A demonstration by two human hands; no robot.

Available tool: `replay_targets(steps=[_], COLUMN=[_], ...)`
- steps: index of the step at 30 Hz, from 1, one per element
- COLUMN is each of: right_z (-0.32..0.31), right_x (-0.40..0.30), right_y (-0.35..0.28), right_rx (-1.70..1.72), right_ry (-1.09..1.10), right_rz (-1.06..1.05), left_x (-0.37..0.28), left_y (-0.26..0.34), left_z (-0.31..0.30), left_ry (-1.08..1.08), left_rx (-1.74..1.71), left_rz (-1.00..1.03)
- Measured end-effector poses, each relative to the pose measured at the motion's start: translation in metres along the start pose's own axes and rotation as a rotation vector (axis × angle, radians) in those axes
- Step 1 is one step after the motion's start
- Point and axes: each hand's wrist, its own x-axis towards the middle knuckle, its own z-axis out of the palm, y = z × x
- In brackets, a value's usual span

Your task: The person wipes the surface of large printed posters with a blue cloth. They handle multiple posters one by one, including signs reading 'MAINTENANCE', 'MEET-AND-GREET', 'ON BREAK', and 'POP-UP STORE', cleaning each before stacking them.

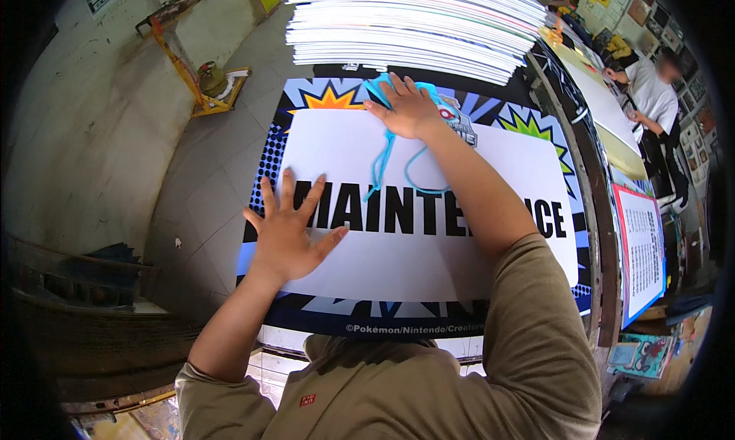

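Note:
A large printed board (402,267) with a white middle, big black lettering and a comic-style patterned border lies flat before me. My left hand (290,236) rests palm down on its left part, fingers spread, over the start of the lettering. Near the board's top edge, my right hand (405,107) presses on a light-blue cloth or pouch (376,86), which partly hides under it. A light-blue cord (382,164) trails from it onto the white area in loops. My right forearm covers some of the letters.
Beyond the board stands a tall stack of white sheets or boards (402,26). At the right, a long bench holds more boards, one a red-and-blue-edged printed board (640,250). A person (652,92) sits beyond it. A yellow metal stand (181,66) is by the left wall.

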Motion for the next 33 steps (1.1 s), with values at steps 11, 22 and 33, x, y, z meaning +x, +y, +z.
replay_targets(steps=[11,22,33], right_z=[0.024,-0.017,-0.038], right_x=[0.019,-0.022,-0.103], right_y=[-0.066,0.122,0.267], right_rx=[0.075,-0.023,-0.163], right_ry=[-0.056,-0.011,0.037], right_rz=[-0.308,0.187,0.506], left_x=[-0.001,0.003,0.005], left_y=[0.003,0.015,0.010], left_z=[0.003,-0.003,0.008], left_ry=[0.014,-0.048,0.089], left_rx=[0.047,0.042,0.053], left_rz=[-0.055,-0.194,-0.147])
